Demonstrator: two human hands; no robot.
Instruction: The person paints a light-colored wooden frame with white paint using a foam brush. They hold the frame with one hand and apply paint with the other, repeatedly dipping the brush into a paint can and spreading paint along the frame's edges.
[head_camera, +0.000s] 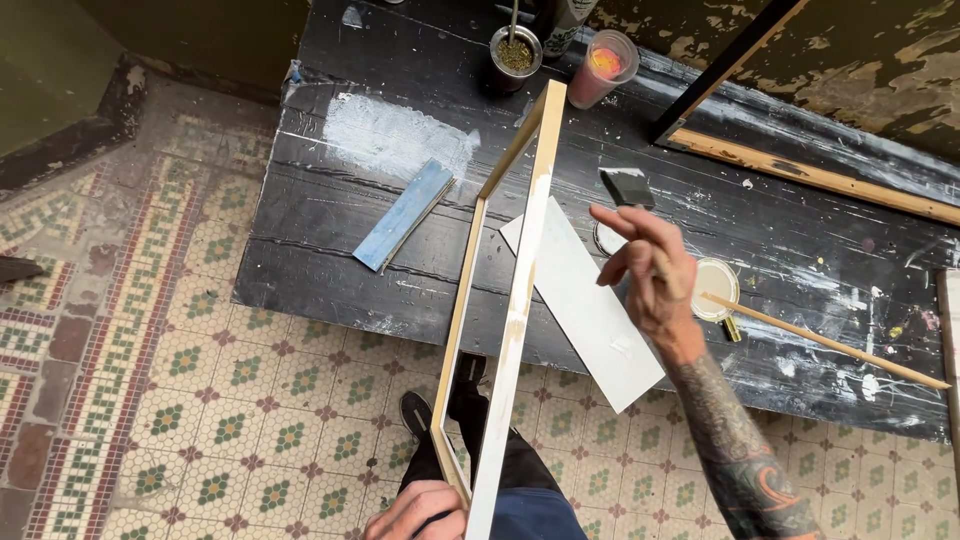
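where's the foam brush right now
In the head view the foam brush is right of centre over the black table, at the right hand's fingertips, above the open paint can.
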